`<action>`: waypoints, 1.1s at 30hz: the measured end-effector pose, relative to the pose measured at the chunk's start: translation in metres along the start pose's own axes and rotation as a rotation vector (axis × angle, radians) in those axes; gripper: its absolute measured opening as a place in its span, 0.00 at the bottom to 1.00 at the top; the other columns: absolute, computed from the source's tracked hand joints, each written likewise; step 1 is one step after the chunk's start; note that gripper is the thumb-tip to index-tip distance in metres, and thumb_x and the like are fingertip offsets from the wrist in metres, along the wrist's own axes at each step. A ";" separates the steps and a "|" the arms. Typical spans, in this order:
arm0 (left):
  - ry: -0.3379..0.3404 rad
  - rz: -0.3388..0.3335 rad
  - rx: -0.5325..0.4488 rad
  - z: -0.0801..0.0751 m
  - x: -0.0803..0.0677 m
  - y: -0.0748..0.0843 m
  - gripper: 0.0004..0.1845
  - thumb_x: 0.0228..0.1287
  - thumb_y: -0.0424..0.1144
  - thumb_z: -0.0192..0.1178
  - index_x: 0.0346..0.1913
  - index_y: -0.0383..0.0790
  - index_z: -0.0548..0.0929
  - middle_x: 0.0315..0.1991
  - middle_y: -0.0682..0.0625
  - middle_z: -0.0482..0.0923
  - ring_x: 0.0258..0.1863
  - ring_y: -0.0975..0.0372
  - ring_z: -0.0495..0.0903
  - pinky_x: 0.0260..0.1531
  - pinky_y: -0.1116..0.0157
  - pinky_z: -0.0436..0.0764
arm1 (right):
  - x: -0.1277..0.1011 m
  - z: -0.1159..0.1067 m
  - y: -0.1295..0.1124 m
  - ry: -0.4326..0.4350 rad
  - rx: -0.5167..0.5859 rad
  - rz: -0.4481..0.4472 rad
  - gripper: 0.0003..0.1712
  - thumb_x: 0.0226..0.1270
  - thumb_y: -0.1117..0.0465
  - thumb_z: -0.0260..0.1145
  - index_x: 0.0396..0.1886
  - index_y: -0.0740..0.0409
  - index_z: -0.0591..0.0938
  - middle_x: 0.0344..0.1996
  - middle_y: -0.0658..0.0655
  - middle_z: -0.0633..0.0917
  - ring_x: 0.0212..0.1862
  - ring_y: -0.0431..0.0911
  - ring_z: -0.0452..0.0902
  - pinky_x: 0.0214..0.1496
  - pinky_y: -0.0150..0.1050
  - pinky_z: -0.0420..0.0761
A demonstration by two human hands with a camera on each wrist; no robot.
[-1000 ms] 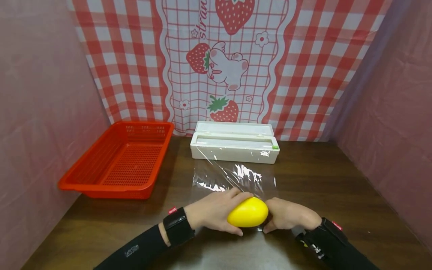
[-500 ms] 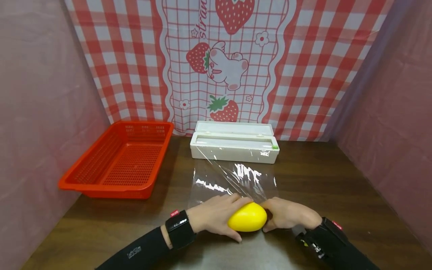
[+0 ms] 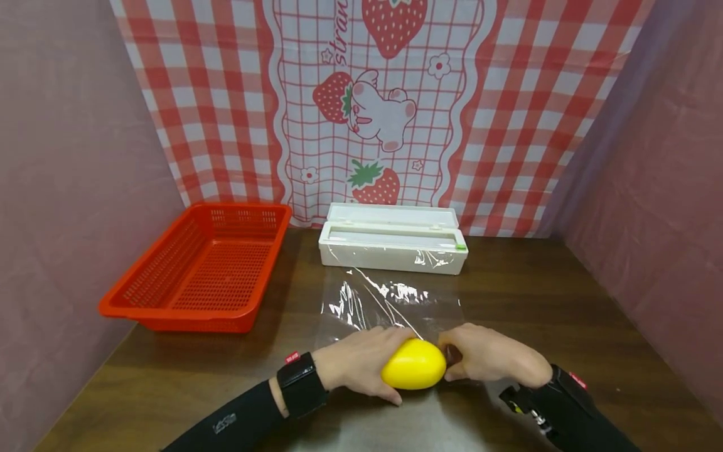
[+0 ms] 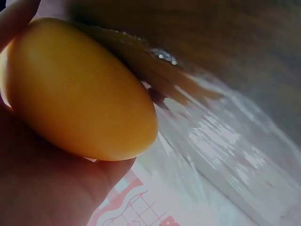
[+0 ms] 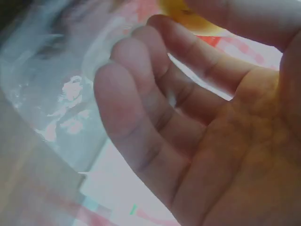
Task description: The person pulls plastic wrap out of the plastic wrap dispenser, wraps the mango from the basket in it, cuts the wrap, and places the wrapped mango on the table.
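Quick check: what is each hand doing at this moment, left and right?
Left hand: fingers curled round the yellow egg-shaped object, holding it.
Right hand: at the object's other end; whether it pinches the cling film cannot be told.

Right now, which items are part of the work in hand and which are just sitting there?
In use: yellow egg-shaped object, held by left hand; right hand at its other end; clear film sheet; white film dispenser box feeding it.
Idle: red basket; strawberry backdrop cloth.
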State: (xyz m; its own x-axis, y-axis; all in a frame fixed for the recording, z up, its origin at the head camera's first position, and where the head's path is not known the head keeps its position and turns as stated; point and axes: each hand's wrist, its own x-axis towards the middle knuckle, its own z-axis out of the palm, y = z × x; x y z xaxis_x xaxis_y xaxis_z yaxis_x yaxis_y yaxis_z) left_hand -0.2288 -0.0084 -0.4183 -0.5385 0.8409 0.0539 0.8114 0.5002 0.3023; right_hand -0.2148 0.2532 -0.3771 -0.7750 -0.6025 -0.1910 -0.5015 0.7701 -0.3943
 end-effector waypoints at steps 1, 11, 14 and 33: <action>0.001 0.000 -0.001 0.000 0.000 0.000 0.52 0.50 0.62 0.76 0.73 0.49 0.61 0.64 0.54 0.73 0.52 0.63 0.74 0.54 0.66 0.75 | -0.002 -0.001 -0.003 0.008 -0.001 0.011 0.17 0.55 0.53 0.80 0.41 0.43 0.81 0.28 0.42 0.76 0.31 0.39 0.71 0.32 0.36 0.73; -0.013 -0.035 -0.013 -0.001 -0.002 0.002 0.52 0.49 0.64 0.75 0.71 0.47 0.62 0.61 0.56 0.75 0.49 0.64 0.73 0.54 0.66 0.74 | -0.005 0.013 -0.030 0.044 -0.037 0.012 0.50 0.49 0.47 0.84 0.71 0.45 0.68 0.51 0.45 0.76 0.40 0.43 0.76 0.45 0.51 0.82; -0.006 -0.049 0.047 -0.002 -0.002 0.003 0.53 0.46 0.66 0.76 0.71 0.46 0.63 0.59 0.55 0.73 0.51 0.63 0.71 0.54 0.66 0.73 | -0.002 0.021 -0.033 0.075 -0.117 0.004 0.52 0.48 0.48 0.84 0.71 0.49 0.66 0.48 0.47 0.77 0.38 0.43 0.75 0.42 0.50 0.82; -0.004 -0.048 0.088 -0.008 -0.030 -0.004 0.49 0.54 0.48 0.74 0.76 0.51 0.59 0.57 0.52 0.70 0.50 0.62 0.71 0.55 0.64 0.76 | 0.000 0.031 -0.033 0.185 -0.276 -0.095 0.46 0.50 0.56 0.83 0.66 0.52 0.68 0.42 0.50 0.83 0.36 0.43 0.79 0.34 0.45 0.83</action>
State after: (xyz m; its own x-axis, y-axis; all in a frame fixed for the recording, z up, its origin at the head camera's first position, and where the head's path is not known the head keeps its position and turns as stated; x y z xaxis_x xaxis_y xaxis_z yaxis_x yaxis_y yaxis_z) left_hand -0.2181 -0.0375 -0.4136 -0.5763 0.8164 0.0376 0.8018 0.5559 0.2194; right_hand -0.1867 0.2212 -0.3925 -0.7639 -0.6453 0.0106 -0.6401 0.7554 -0.1398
